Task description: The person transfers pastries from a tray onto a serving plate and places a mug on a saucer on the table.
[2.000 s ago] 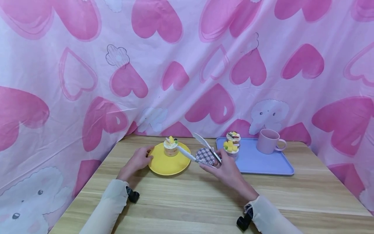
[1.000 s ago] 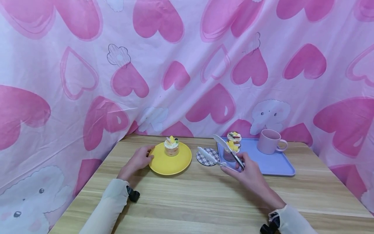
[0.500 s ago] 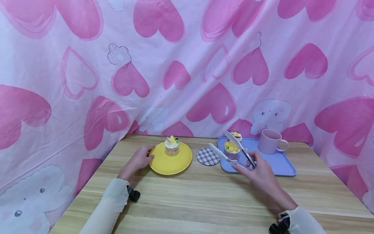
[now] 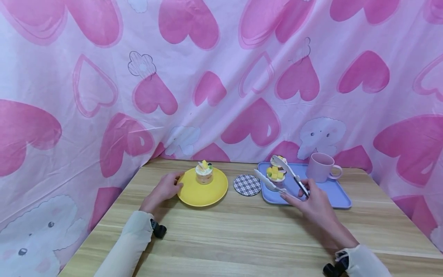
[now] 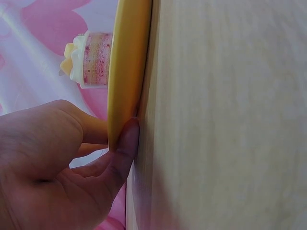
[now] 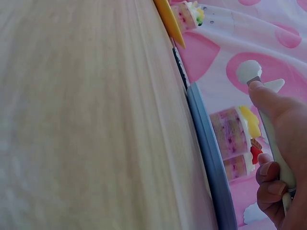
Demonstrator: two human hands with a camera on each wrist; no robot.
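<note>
With serving tongs (image 4: pixel 288 168) gripped spread in the right hand (image 4: pixel 316 204) and the yellow plate (image 4: pixel 202 195) pinched in the left hand (image 4: pixel 163 193), best to center the tongs squarely around the mango-topped cake cup (image 4: pixel 275 175) on the blue tray (image 4: pixel 337 195), sparing the rear cake cup (image 6: pixel 235 168).

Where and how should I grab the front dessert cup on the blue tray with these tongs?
Probably around the side wall of the front dessert cup, below the piled topping. Come from the near side, one arm of the tongs left and one right. It stands upright and round-sided, and the other dessert cup sits just behind it.
</note>
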